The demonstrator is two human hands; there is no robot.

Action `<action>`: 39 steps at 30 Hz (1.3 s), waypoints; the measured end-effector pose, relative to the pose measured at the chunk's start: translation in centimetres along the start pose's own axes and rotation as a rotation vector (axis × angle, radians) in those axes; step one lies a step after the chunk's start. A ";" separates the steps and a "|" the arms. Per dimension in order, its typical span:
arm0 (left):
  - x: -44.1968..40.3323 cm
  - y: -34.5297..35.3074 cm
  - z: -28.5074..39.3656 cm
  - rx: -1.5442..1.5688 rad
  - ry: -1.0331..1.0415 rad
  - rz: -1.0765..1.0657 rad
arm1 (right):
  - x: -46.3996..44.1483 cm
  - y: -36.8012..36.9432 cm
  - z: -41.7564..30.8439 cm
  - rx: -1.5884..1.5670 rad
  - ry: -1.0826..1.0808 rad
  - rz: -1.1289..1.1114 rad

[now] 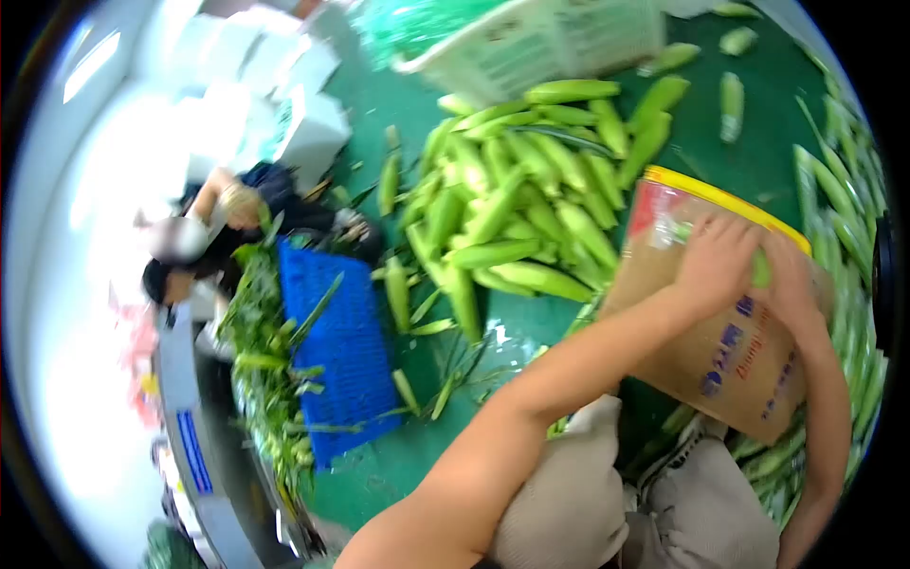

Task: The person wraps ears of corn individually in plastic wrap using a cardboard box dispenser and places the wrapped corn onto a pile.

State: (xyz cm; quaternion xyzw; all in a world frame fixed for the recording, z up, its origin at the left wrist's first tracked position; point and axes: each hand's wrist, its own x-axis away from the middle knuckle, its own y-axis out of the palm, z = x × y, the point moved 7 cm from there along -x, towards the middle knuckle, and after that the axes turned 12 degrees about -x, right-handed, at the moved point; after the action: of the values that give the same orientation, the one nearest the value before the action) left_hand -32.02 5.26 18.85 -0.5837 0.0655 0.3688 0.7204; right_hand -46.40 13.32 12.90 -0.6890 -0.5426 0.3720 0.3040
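Carton (706, 337), R of frame, is steadied (prob.) under L hand (722, 251) & R hand (785, 270), grip closure indeterminable; corn (507, 204) is heaped upper ctr., prob. for reach.

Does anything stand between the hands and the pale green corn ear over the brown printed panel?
Nothing visible does: the left hand and right hand are right against the pale green corn ear, partly covering it.

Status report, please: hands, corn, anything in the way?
Left hand, right hand: both at a corn ear, grip partly hidden. Ear over printed cardboard. No obstruction visible.
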 end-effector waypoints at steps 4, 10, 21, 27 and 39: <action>5.1 0.5 3.2 0.032 0.287 -0.141 | -1.0 -1.4 -0.9 -0.159 0.213 -0.120; 4.3 0.1 3.7 -0.321 0.467 -0.076 | 1.3 -0.1 -2.6 -0.583 0.430 -0.574; 1.0 0.5 2.1 0.147 0.110 -0.997 | -2.3 -1.0 -1.9 -0.396 -0.037 -0.533; 3.0 2.8 2.6 0.264 0.197 -1.270 | -1.5 3.7 -2.4 0.123 -0.140 -0.468; 25.0 -0.3 7.9 0.706 0.274 -1.906 | -0.8 4.1 -3.1 0.115 -0.125 -0.283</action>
State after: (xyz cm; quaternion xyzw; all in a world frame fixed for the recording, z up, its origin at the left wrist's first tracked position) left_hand -16.48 23.63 8.37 -0.1850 -0.2388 -0.4670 0.8310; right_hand -41.79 11.56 11.36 -0.5627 -0.6297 0.3983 0.3580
